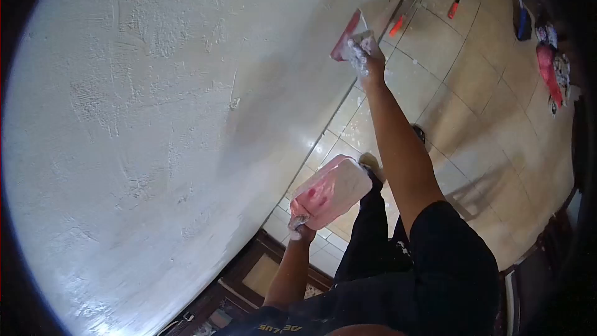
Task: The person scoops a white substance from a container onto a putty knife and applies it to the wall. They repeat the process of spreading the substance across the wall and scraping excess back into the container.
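Observation:
My left hand [300,229] grips the near end of a pink, plaster-smeared tray [329,194] held low in front of me. White and pink paste coats the tray. My right hand [365,56], fingers caked in white, reaches far forward and is closed around a wide plastering scraper [346,38]. The scraper's reddish edge overlaps the lower part of the wall [155,118] in this view. Whitish plaster covers that wall, smooth in some places and rough with ridges in others.
On the tiled floor [429,56] lie a red-handled tool [456,6], another with an orange-red handle [397,25] and a blue-ended tool [523,25]. A red and white bundle [550,71] is farther right. Dark wooden furniture [258,267] stands near my left arm.

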A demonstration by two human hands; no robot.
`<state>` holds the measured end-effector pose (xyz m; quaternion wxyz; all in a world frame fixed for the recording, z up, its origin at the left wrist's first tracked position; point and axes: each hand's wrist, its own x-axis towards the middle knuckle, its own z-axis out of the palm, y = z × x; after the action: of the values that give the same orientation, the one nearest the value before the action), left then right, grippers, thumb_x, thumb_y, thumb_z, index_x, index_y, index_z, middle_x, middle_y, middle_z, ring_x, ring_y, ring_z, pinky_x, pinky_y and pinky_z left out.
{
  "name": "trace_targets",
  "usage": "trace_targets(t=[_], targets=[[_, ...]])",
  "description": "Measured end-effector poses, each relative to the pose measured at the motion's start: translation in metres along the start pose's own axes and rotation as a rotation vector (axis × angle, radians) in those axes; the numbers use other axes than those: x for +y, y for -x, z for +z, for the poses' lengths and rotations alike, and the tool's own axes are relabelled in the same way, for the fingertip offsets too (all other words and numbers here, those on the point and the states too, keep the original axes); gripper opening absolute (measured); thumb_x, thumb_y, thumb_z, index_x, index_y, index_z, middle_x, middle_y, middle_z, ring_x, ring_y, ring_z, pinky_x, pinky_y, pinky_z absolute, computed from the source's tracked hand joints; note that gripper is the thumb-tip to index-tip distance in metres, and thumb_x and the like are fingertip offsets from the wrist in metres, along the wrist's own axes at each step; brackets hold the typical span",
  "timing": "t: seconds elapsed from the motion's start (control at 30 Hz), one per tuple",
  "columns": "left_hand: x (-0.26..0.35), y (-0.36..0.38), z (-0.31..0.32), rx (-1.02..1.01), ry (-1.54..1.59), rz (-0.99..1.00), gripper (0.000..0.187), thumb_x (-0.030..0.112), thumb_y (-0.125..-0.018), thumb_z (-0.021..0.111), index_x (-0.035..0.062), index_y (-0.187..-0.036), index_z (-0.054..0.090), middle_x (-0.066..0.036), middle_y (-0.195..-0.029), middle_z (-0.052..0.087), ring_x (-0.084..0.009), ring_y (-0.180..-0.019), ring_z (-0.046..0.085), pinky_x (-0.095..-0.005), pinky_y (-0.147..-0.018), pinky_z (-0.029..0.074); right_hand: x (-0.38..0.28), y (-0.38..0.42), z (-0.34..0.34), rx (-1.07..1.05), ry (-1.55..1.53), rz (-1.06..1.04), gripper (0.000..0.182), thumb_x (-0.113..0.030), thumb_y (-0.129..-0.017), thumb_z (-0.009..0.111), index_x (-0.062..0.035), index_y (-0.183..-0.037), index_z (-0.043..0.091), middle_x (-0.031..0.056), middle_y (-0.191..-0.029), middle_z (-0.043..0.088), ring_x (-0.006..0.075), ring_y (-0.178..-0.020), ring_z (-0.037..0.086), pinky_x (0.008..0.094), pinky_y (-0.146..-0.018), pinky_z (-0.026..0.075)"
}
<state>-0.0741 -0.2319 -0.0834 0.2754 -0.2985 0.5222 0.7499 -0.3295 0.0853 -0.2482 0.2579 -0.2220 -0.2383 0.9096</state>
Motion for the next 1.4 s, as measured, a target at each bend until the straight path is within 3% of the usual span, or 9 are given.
trace_targets(t=[0.17, 0.23, 0.3, 0.43, 0.5, 1.13, 1.23, 1.3, 1.4], targets=[[0.005, 0.009, 0.015, 0.013, -0.097, 0.047, 0.064, 0.049, -0.088, 0.055, 0.0074, -0.133, 0.036, -0.013, -0.132, 0.043, -0.0332, -0.119, 0.048, -0.0507, -0.098, 0.044, 0.008, 0.008, -0.073, 0.166, 0.308, -0.033, 0.039, -0.001, -0.074, 0.073, -0.0077, -0.108, 0.054, 0.0011, -0.093, 0.058, 0.0147, -0.086, 0.058, 0.0289, -0.076, 0.05], [0.007, 0.006, 0.017, 0.015, -0.092, 0.066, 0.065, 0.048, -0.086, 0.057, 0.0067, -0.133, 0.037, -0.013, -0.131, 0.044, -0.033, -0.119, 0.048, -0.0496, -0.099, 0.044, -0.031, 0.019, -0.025, 0.095, -0.246, 0.18, 0.031, -0.007, -0.08, 0.069, -0.008, -0.108, 0.054, 0.0005, -0.093, 0.057, 0.0137, -0.086, 0.057, 0.0275, -0.077, 0.049], [0.015, 0.008, 0.015, -0.078, -0.987, 0.333, 0.066, 0.049, -0.086, 0.058, 0.0073, -0.133, 0.037, -0.012, -0.132, 0.044, -0.0323, -0.119, 0.048, -0.049, -0.099, 0.043, -0.068, 0.037, 0.049, 0.087, -0.094, 0.016, 0.027, -0.009, -0.084, 0.065, -0.0076, -0.109, 0.054, -0.0004, -0.092, 0.057, 0.0121, -0.086, 0.057, 0.0253, -0.078, 0.047], [0.015, 0.005, 0.019, -0.095, -1.054, 0.315, 0.066, 0.048, -0.086, 0.057, 0.0073, -0.134, 0.037, -0.012, -0.132, 0.044, -0.0316, -0.12, 0.047, -0.0492, -0.099, 0.043, -0.087, 0.054, 0.127, 0.018, 0.111, -0.124, 0.032, -0.002, -0.082, 0.064, -0.0049, -0.112, 0.053, -0.0017, -0.092, 0.056, 0.0072, -0.08, 0.053, 0.0218, -0.07, 0.045], [0.015, 0.008, 0.024, -0.062, 0.016, -0.023, 0.064, 0.047, -0.088, 0.056, 0.0068, -0.134, 0.036, -0.012, -0.132, 0.044, -0.0311, -0.12, 0.048, -0.0492, -0.099, 0.043, -0.055, 0.044, 0.097, -0.048, 0.155, -0.167, 0.036, 0.001, -0.079, 0.067, -0.0045, -0.111, 0.052, -0.0006, -0.093, 0.056, 0.0079, -0.08, 0.053, 0.022, -0.071, 0.045], [0.024, 0.004, 0.022, -0.108, 0.067, -0.08, 0.072, 0.045, -0.08, 0.064, 0.0054, -0.134, 0.036, -0.013, -0.132, 0.043, -0.0307, -0.12, 0.047, -0.0462, -0.1, 0.043, -0.011, 0.066, 0.035, 0.071, 0.821, -0.335, 0.053, -0.018, -0.069, 0.082, 0.0017, -0.108, 0.051, 0.0129, -0.092, 0.056, 0.0198, -0.085, 0.058, 0.0298, -0.073, 0.049], [0.034, 0.01, 0.033, -0.09, -0.26, -0.007, 0.065, 0.051, -0.09, 0.05, 0.0046, -0.133, 0.037, -0.014, -0.133, 0.043, -0.0288, -0.119, 0.048, -0.0443, -0.099, 0.045, 0.003, 0.075, 0.011, 0.091, 0.744, -0.161, 0.045, -0.014, -0.071, 0.079, -0.0011, -0.104, 0.051, 0.0111, -0.094, 0.058, 0.0175, -0.082, 0.059, 0.0291, -0.069, 0.049], [0.039, 0.011, 0.042, -0.088, -1.299, 0.197, 0.064, 0.051, -0.09, 0.048, 0.0043, -0.133, 0.037, -0.014, -0.133, 0.043, -0.0288, -0.12, 0.048, -0.0449, -0.099, 0.044, 0.001, 0.076, 0.023, 0.201, 0.331, -0.143, 0.04, -0.009, -0.074, 0.075, -0.0025, -0.104, 0.051, 0.0075, -0.097, 0.058, 0.0155, -0.084, 0.059, 0.0288, -0.071, 0.049], [0.031, 0.009, 0.036, -0.032, -0.126, -0.02, 0.061, 0.05, -0.092, 0.045, 0.0048, -0.133, 0.037, -0.013, -0.132, 0.043, -0.0278, -0.12, 0.048, -0.045, -0.098, 0.045, -0.065, 0.097, 0.118, -0.032, 0.185, -0.175, 0.026, -0.001, -0.082, 0.065, -0.0049, -0.104, 0.051, 0.0008, -0.093, 0.055, 0.0085, -0.086, 0.053, 0.0221, -0.077, 0.043]])
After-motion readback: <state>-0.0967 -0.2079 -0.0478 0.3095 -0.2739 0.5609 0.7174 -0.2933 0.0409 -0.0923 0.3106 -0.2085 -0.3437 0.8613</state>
